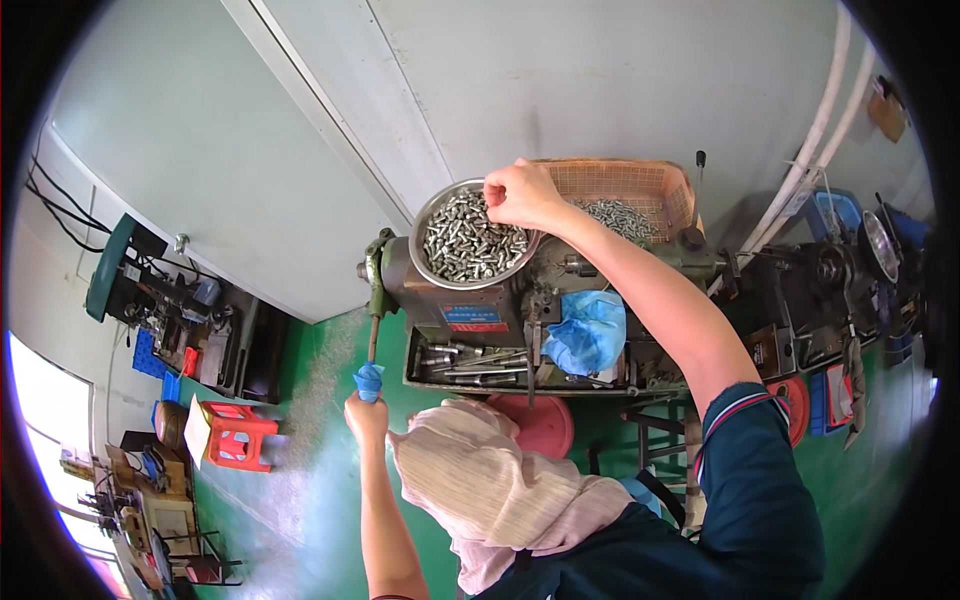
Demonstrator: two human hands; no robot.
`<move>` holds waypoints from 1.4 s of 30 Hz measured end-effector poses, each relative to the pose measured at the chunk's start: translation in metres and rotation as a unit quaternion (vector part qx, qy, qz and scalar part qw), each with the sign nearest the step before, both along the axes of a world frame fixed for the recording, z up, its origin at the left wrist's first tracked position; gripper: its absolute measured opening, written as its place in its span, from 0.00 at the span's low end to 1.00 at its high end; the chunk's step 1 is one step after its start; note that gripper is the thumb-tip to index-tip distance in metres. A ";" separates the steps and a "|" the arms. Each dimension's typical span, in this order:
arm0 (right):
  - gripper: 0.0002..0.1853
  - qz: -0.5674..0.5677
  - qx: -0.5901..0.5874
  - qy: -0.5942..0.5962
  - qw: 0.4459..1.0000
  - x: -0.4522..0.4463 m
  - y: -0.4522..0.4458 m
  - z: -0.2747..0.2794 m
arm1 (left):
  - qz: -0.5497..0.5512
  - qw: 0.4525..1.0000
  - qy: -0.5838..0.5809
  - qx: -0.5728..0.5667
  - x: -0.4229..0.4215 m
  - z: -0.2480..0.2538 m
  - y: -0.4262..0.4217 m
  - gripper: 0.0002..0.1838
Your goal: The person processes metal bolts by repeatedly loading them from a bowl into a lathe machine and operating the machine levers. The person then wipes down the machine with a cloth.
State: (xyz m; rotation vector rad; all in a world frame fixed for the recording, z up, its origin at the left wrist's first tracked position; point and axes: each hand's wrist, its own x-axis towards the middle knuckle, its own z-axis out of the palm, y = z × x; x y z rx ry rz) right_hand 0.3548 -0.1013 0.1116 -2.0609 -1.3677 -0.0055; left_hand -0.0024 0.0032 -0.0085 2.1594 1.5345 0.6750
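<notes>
My left hand [367, 418] is closed around the lower end of a machine lever [373, 340], just below a blue wrapping [368, 381]. Over the right rim of a round metal bowl [418, 262] is my right hand [520, 194], fingers curled together; whatever they pinch is hidden. Many small metal pins [470, 240] fill the bowl, which rests on top of the green bench machine [425, 308]. To the right of the bowl, a drill chuck [577, 265] sits on the machine, and a crumpled blue cloth [587, 332] lies in front of it.
Behind my right forearm stands a tan plastic basket [610, 178] with more metal pieces. Loose tools and rods [480, 368] lie in the machine's lower tray. A red stool [240, 436] is on the green floor to the left. Other machinery [830, 275] stands at the right.
</notes>
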 end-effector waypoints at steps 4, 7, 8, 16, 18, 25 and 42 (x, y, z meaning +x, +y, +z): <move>0.02 0.014 0.011 -0.051 0.999 0.001 0.001 -0.011 | 0.002 1.000 -0.018 -0.011 0.000 -0.001 0.000 0.05; 0.03 0.044 0.017 -0.110 0.993 -0.001 0.006 -0.013 | 0.008 1.000 -0.012 -0.016 0.000 0.003 -0.001 0.05; 0.04 0.069 0.017 -0.117 0.991 -0.001 0.007 -0.013 | 0.009 1.000 -0.007 -0.021 0.000 0.005 -0.002 0.05; 0.04 0.129 -0.017 -0.112 0.985 0.004 0.011 -0.011 | 0.003 1.000 -0.020 -0.020 0.000 0.001 -0.001 0.05; 0.04 0.127 -0.032 -0.094 0.987 0.003 0.010 -0.010 | 0.001 1.000 -0.024 -0.020 0.000 0.001 -0.001 0.05; 0.02 0.130 0.039 -0.005 0.991 0.005 -0.003 0.002 | -0.011 1.000 -0.023 0.002 -0.003 -0.006 0.004 0.04; 0.07 0.043 -0.051 -0.010 0.998 -0.020 0.013 -0.009 | 0.010 1.000 -0.013 -0.027 0.001 0.004 -0.003 0.05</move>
